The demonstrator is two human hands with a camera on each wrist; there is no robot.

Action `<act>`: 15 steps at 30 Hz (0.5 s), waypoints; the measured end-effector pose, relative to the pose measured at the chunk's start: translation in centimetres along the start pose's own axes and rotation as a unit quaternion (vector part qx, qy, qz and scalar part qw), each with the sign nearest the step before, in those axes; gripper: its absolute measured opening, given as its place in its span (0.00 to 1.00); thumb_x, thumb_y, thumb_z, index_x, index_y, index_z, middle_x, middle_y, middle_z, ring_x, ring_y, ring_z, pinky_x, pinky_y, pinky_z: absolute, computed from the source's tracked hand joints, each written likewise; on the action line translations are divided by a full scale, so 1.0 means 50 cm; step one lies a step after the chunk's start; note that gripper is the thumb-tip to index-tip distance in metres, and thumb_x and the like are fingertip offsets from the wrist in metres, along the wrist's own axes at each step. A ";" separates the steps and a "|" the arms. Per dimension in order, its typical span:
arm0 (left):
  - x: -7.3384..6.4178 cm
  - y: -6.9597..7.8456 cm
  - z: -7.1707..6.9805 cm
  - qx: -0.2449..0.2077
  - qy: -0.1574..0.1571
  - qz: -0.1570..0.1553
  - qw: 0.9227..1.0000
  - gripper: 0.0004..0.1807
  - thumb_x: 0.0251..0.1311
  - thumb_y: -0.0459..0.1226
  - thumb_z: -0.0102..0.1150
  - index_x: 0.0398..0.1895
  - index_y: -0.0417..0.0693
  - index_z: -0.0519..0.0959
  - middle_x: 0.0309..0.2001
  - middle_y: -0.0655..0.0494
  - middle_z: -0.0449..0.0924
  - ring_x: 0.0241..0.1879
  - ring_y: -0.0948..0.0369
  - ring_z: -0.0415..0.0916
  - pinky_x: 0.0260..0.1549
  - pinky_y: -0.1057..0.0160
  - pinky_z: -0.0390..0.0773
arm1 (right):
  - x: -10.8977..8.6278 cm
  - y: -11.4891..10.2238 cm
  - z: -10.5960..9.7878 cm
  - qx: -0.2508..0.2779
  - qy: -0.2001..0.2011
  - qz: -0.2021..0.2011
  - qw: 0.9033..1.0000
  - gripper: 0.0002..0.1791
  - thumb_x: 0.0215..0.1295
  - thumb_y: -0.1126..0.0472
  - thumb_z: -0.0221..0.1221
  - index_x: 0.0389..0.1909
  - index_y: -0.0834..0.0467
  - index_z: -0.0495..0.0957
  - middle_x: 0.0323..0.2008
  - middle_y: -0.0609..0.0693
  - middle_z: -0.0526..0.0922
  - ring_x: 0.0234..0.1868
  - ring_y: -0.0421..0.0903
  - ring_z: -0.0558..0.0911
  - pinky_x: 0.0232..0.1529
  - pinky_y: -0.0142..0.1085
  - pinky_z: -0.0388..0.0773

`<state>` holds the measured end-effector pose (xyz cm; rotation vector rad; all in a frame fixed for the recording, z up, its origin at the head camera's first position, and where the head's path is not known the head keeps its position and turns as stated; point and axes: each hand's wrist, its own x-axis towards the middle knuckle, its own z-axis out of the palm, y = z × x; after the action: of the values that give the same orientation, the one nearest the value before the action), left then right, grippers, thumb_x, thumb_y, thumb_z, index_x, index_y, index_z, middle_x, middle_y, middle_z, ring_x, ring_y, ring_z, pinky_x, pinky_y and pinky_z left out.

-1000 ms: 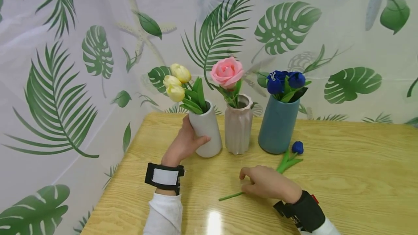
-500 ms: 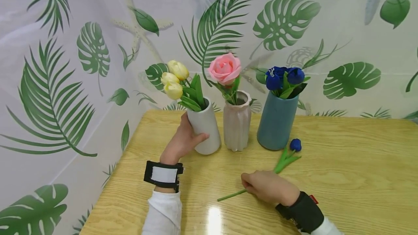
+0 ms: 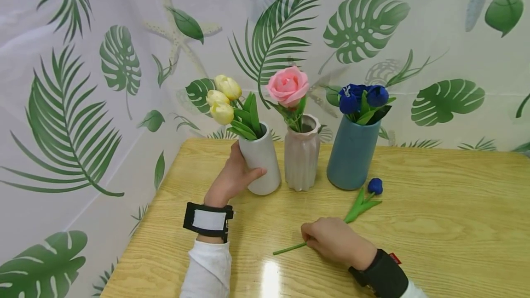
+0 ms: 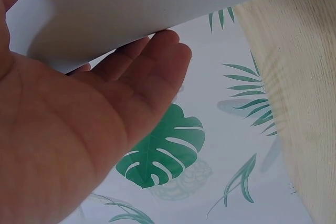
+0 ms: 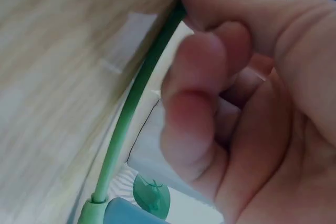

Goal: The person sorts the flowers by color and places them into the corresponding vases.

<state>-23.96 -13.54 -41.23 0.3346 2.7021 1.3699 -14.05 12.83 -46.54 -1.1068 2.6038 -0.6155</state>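
Note:
My left hand (image 3: 233, 178) grips the white vase (image 3: 265, 164), with the thumb across its near side. Yellow tulips (image 3: 222, 102) with green leaves lean left out of this vase. In the left wrist view the fingers (image 4: 152, 72) lie along the vase's pale wall (image 4: 131, 14). On the table, my right hand (image 3: 337, 242) pinches the green stem of a single blue tulip (image 3: 357, 208), whose bloom points toward the blue vase. The right wrist view shows the stem (image 5: 137, 90) at the fingertips, with the other fingers curled.
A pinkish ribbed vase (image 3: 301, 162) holding a pink rose (image 3: 288, 86) stands in the middle. Right of it is a blue vase (image 3: 353, 155) with blue tulips (image 3: 364, 98). Behind the wooden table (image 3: 447, 224) hangs a leaf-print cloth (image 3: 447, 49).
My right thumb and index finger have come together on the blue tulip's stem, and the stem's end has shifted slightly left. The left hand keeps its grip on the white vase.

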 end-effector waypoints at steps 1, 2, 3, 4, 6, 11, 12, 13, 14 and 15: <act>0.000 0.001 0.000 -0.001 0.000 0.000 1.000 0.56 0.60 0.39 0.69 0.77 0.40 0.37 0.71 0.36 0.57 0.68 0.43 0.64 0.64 0.44 0.67 | 0.000 -0.001 0.003 -0.013 0.007 -0.005 1.000 0.07 0.67 0.63 0.62 0.32 0.49 0.75 0.22 0.38 0.72 0.20 0.33 0.68 0.24 0.30 0.65; 0.000 0.001 0.001 -0.002 0.001 0.000 1.000 0.56 0.60 0.39 0.69 0.77 0.40 0.37 0.71 0.36 0.57 0.68 0.43 0.64 0.64 0.44 0.67 | 0.000 -0.001 0.006 -0.026 0.010 -0.007 1.000 0.08 0.68 0.63 0.61 0.31 0.49 0.73 0.21 0.39 0.70 0.19 0.33 0.66 0.23 0.30 0.63; 0.000 0.001 0.001 -0.002 0.002 0.000 1.000 0.56 0.60 0.39 0.69 0.77 0.40 0.37 0.71 0.36 0.57 0.68 0.43 0.64 0.64 0.44 0.67 | 0.000 -0.003 0.008 -0.035 0.012 -0.007 0.999 0.08 0.69 0.64 0.60 0.32 0.49 0.72 0.20 0.39 0.69 0.19 0.34 0.65 0.22 0.30 0.62; 0.000 0.001 0.001 -0.002 0.002 -0.001 1.000 0.55 0.60 0.39 0.69 0.77 0.40 0.37 0.71 0.36 0.57 0.68 0.43 0.63 0.64 0.44 0.67 | -0.001 -0.005 0.009 -0.044 0.013 -0.006 0.999 0.08 0.70 0.63 0.59 0.32 0.50 0.71 0.18 0.39 0.67 0.18 0.34 0.64 0.21 0.30 0.61; -0.001 -0.001 0.003 -0.002 0.002 -0.002 1.000 0.55 0.60 0.39 0.69 0.77 0.40 0.37 0.71 0.36 0.57 0.68 0.43 0.64 0.64 0.44 0.67 | -0.002 -0.009 0.010 -0.054 0.017 0.001 0.998 0.07 0.72 0.63 0.57 0.35 0.51 0.70 0.16 0.40 0.64 0.15 0.35 0.63 0.19 0.29 0.59; -0.003 -0.001 0.002 0.002 0.002 -0.003 1.000 0.55 0.60 0.40 0.69 0.77 0.40 0.37 0.70 0.36 0.58 0.67 0.43 0.64 0.64 0.44 0.67 | -0.005 -0.024 -0.002 0.014 0.068 0.036 0.997 0.02 0.76 0.62 0.51 0.40 0.54 0.68 0.15 0.41 0.62 0.13 0.35 0.59 0.17 0.29 0.54; -0.003 0.000 0.002 0.004 0.002 -0.003 1.000 0.55 0.60 0.40 0.69 0.77 0.40 0.37 0.70 0.36 0.58 0.67 0.43 0.64 0.64 0.44 0.67 | -0.005 -0.026 -0.005 0.050 0.077 0.049 0.995 0.01 0.76 0.62 0.51 0.43 0.56 0.68 0.15 0.42 0.65 0.13 0.35 0.61 0.17 0.29 0.55; -0.002 0.001 0.001 0.006 0.002 -0.001 1.000 0.55 0.60 0.40 0.69 0.77 0.40 0.37 0.70 0.35 0.58 0.67 0.43 0.65 0.63 0.44 0.68 | -0.006 -0.028 -0.007 0.088 0.087 0.062 0.990 0.03 0.77 0.62 0.51 0.45 0.57 0.69 0.18 0.43 0.71 0.14 0.36 0.67 0.18 0.29 0.59; -0.002 0.001 0.000 0.008 0.002 0.002 1.000 0.55 0.60 0.40 0.69 0.77 0.39 0.37 0.70 0.35 0.58 0.67 0.43 0.65 0.63 0.44 0.68 | -0.006 -0.030 -0.010 0.124 0.096 0.078 0.985 0.05 0.77 0.61 0.50 0.47 0.58 0.69 0.23 0.46 0.78 0.18 0.38 0.74 0.20 0.29 0.65; -0.001 0.000 0.000 0.010 0.001 0.004 1.000 0.55 0.60 0.40 0.69 0.77 0.39 0.38 0.69 0.35 0.59 0.67 0.43 0.65 0.63 0.44 0.68 | -0.005 -0.031 -0.011 0.160 0.103 0.094 0.977 0.08 0.77 0.61 0.51 0.49 0.60 0.70 0.29 0.51 0.83 0.24 0.41 0.81 0.24 0.29 0.70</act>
<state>-23.92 -13.53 -41.22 0.3452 2.7212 1.3467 -13.11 12.22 -45.30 -0.7229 2.6073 -1.1090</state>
